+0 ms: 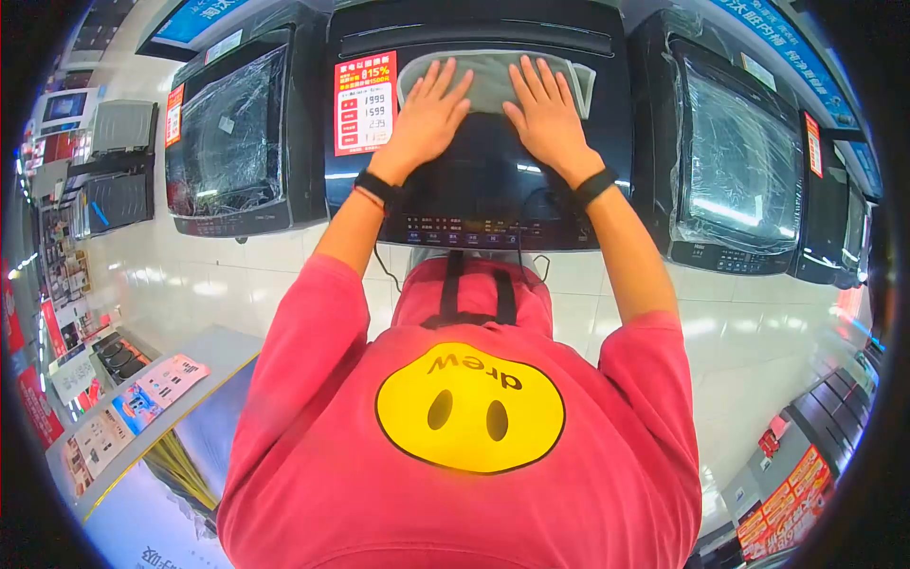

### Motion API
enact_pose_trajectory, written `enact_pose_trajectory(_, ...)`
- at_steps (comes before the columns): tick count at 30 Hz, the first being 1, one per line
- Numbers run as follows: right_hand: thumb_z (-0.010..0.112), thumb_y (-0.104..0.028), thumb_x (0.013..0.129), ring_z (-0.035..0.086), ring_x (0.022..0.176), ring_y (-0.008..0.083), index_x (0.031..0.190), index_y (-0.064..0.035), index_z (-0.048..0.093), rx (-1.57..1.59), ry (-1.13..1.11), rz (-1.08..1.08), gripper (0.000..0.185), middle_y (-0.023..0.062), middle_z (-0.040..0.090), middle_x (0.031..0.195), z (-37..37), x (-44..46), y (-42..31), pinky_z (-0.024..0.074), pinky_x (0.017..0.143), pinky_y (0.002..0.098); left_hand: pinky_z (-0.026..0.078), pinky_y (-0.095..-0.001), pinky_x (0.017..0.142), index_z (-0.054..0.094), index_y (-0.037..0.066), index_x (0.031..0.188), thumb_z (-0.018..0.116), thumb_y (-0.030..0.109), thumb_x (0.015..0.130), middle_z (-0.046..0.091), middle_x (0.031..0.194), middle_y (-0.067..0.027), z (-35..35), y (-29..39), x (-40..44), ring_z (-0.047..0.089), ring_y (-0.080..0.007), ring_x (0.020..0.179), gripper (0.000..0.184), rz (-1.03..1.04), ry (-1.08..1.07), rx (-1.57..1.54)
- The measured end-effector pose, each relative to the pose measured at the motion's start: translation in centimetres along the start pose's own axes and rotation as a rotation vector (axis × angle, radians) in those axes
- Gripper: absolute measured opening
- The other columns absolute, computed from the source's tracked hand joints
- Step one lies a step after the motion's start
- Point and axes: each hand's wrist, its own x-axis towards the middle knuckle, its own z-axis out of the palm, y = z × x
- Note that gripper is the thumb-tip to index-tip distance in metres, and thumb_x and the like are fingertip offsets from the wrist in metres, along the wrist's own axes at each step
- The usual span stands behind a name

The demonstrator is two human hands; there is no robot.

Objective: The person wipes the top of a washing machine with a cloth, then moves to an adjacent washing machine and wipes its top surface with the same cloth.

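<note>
A grey cloth (489, 83) with a pale edge lies spread across the top of a black washing machine (474, 180), towards its back. My left hand (428, 119) rests palm down on the left part of the cloth, its fingers spread. On the right part, my right hand (552, 119) lies flat too, fingers apart. Neither hand grips the cloth. A red and white price sign (366, 104) stands on the lid just left of my left hand. The control panel (464, 235) runs along the machine's front edge.
Plastic-wrapped black washers stand to the left (232, 133) and right (744, 152). Blue advertising boards (782, 57) rise behind. A display counter (175, 398) with leaflets is at lower left. Tiled floor (275, 275) surrounds me, and a cable hangs by the machine's front.
</note>
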Motion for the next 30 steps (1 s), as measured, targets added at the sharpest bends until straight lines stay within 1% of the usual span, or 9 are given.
enact_pose_trajectory(3,0.057,-0.047,0.113,0.039,0.165,0.0359,0.167,-0.0116,0.052,-0.054,0.002,0.004,0.065,0.0141,0.047,0.176,1.5,2.6,0.6,0.0278,0.135,0.0543,0.025,-0.0591,0.136,0.042,0.023,0.175,0.049,0.038,0.12,0.029,0.184,-0.0184,0.3,-2.2,2.2,0.023,-0.0449,0.17,0.058,0.017,0.055,0.048)
enact_pose_trajectory(7,0.057,-0.046,0.113,0.04,0.164,0.0363,0.167,-0.011,0.052,-0.034,0.012,0.005,0.064,0.0145,0.048,0.175,1.7,2.8,0.8,0.0276,0.135,0.0547,0.032,-0.059,0.133,0.05,0.02,0.17,0.055,0.034,0.116,0.038,0.18,-0.0209,1.1,-2.1,2.1,0.033,-0.046,0.166,0.056,0.044,0.169,0.144)
enact_pose_trajectory(10,0.06,-0.043,0.112,0.041,0.163,0.0376,0.166,-0.0101,0.053,-0.013,0.016,0.006,0.063,0.0154,0.049,0.174,0.7,1.2,0.0,0.029,0.134,0.0556,0.029,-0.0604,0.134,0.042,0.023,0.175,0.052,0.036,0.118,0.031,0.183,-0.0205,0.8,-0.3,0.4,0.025,-0.0465,0.169,0.059,0.002,0.099,0.11)
enact_pose_trajectory(12,0.063,-0.041,0.111,0.041,0.163,0.04,0.165,-0.0084,0.053,0.038,0.018,0.002,0.064,0.0168,0.049,0.174,-0.4,-1.2,-0.9,0.03,0.134,0.0566,0.03,-0.0611,0.133,0.043,0.021,0.174,0.057,0.033,0.116,0.032,0.182,-0.0219,0.7,1.8,-1.8,0.027,-0.0481,0.168,0.061,0.003,0.076,0.109)
enact_pose_trajectory(16,0.067,-0.036,0.109,0.037,0.165,0.0407,0.168,-0.0062,0.049,0.106,-0.109,0.052,0.068,0.0177,0.044,0.176,-4.8,-6.6,-4.1,0.028,0.134,0.0574,0.028,-0.061,0.134,0.044,0.017,0.173,0.061,0.029,0.113,0.031,0.182,-0.0222,-0.5,6.8,-7.7,0.028,-0.0483,0.167,0.064,0.002,-0.009,0.059)
enact_pose_trajectory(18,0.066,-0.035,0.109,0.033,0.166,0.04,0.169,-0.0061,0.047,0.123,-0.173,0.115,0.069,0.0174,0.041,0.178,-6.2,-9.2,-6.3,0.0262,0.135,0.0569,0.025,-0.0603,0.135,0.043,0.016,0.174,0.059,0.031,0.114,0.026,0.184,-0.0218,-0.6,8.5,-10.4,0.022,-0.0468,0.17,0.064,-0.022,-0.068,0.038)
enact_pose_trajectory(21,0.067,-0.034,0.109,0.031,0.168,0.0391,0.169,-0.0065,0.047,0.137,-0.206,0.156,0.069,0.0167,0.039,0.179,-6.8,-10.9,-7.8,0.0239,0.136,0.0565,0.022,-0.0598,0.136,0.043,0.017,0.174,0.054,0.035,0.116,0.025,0.185,-0.0207,-0.8,10.2,-12.4,0.02,-0.0447,0.171,0.062,-0.078,-0.103,0.016)
enact_pose_trajectory(27,0.066,-0.035,0.11,0.035,0.166,0.0392,0.167,-0.0075,0.05,0.096,-0.121,0.097,0.066,0.0155,0.042,0.178,-4.7,-7.2,-5.1,0.0273,0.135,0.057,0.021,-0.0591,0.136,0.043,0.017,0.174,0.052,0.036,0.117,0.026,0.184,-0.0213,-0.1,7.9,-9.5,0.02,-0.0443,0.171,0.061,-0.024,-0.084,0.028)
enact_pose_trajectory(30,0.064,-0.038,0.111,0.038,0.164,0.0396,0.167,-0.0081,0.051,0.026,-0.005,0.073,0.064,0.0157,0.045,0.176,-2.1,-4.4,-2.8,0.0286,0.134,0.0572,0.024,-0.0597,0.135,0.043,0.02,0.174,0.052,0.039,0.117,0.029,0.183,-0.0201,0.7,5.8,-5.8,0.023,-0.0448,0.17,0.061,0.017,0.031,0.057)
